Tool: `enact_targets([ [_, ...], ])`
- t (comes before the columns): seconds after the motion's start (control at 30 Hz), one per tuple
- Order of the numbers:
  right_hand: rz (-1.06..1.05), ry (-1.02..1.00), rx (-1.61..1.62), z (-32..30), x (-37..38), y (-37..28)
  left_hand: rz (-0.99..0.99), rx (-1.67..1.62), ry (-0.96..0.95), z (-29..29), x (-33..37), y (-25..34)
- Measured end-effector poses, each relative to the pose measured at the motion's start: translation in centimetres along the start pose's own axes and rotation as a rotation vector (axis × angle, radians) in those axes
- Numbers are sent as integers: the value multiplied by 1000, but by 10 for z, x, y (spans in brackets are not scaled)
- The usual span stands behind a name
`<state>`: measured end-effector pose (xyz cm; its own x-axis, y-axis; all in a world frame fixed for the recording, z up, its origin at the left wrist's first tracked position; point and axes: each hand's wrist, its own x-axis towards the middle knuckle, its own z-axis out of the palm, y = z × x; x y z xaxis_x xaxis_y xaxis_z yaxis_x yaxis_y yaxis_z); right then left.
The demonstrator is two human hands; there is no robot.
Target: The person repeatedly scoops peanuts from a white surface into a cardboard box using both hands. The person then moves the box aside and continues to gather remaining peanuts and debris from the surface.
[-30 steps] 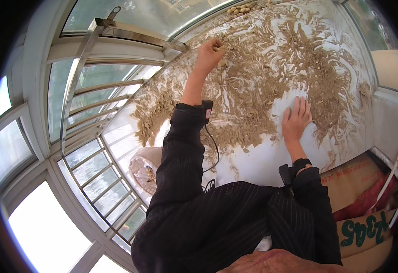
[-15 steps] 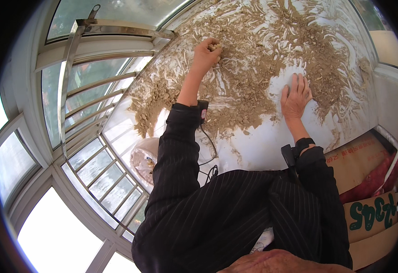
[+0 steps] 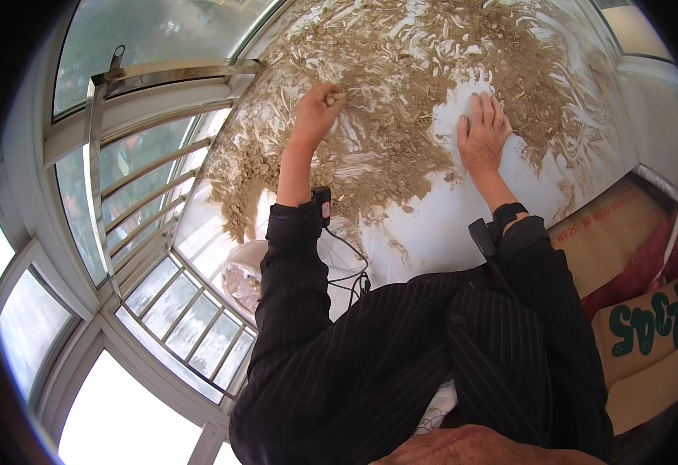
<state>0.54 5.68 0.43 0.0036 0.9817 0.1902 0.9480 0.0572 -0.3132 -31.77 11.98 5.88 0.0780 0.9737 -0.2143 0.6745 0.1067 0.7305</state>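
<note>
My left hand [image 3: 316, 116] is closed around a few small pale tan lumps [image 3: 335, 99], held just over the far left part of the brown crumbly material [image 3: 389, 147]. That material looks dry and flaky, spread in streaks across a white surface [image 3: 389, 232]. Farther right, my right hand [image 3: 484, 139] lies flat, fingers stretched, at the edge of a bare white patch. Its palm is empty as far as I can see. Both wrists carry dark strapped devices, and a black cable [image 3: 358, 260] runs from the left one.
A metal railing [image 3: 95, 170] and windows border the left side. By my left sleeve stands a translucent plastic bag [image 3: 240, 275]. Cardboard boxes [image 3: 610, 232] with red netting [image 3: 626, 287] and a pale stick [image 3: 676, 221] are on the right, against a white wall [image 3: 657, 116].
The view has turned slightly. My left hand has drawn a little nearer to me, still closed on the pale lumps. My right hand stays flat beside the same white patch.
</note>
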Motion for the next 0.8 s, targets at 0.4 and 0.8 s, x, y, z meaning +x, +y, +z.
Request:
enact_targets([
  [0.4,-17,50,19,1,3,3,-200,-105,-14,12,-22,7],
  [0.8,141,-153,504,-6,-10,16,350,-580,-258,35,-63,328],
])
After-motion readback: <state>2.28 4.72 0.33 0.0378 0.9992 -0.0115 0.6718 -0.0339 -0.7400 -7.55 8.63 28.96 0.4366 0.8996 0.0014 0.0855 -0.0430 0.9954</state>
